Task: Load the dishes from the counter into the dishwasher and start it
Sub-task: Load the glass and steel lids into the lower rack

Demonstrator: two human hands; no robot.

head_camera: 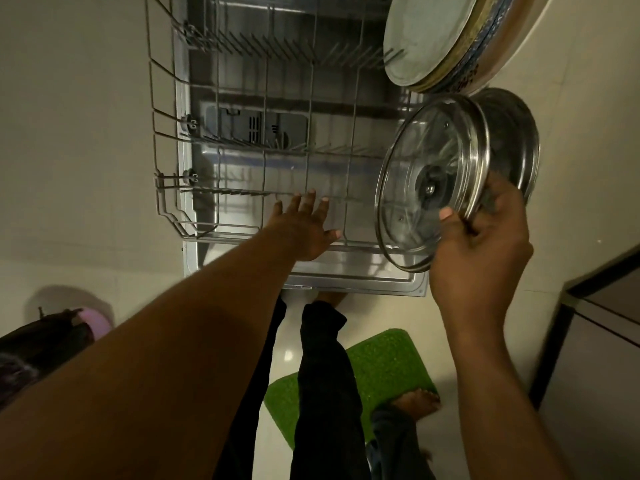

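Pinched together by the right hand point(481, 244) at the right edge of the rack point(166, 188), the glass lid point(426, 181) and steel lid point(516, 140) could be let slip, the left hand point(308, 226) being spread empty over its front

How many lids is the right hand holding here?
2. A glass lid is in front and a steel lid is close behind it, both on edge in the right hand. The steel one is partly hidden, so another thin lid between them cannot be ruled out.

Head view, steeply downward, apparently close above the dishwasher rack point(242, 168)
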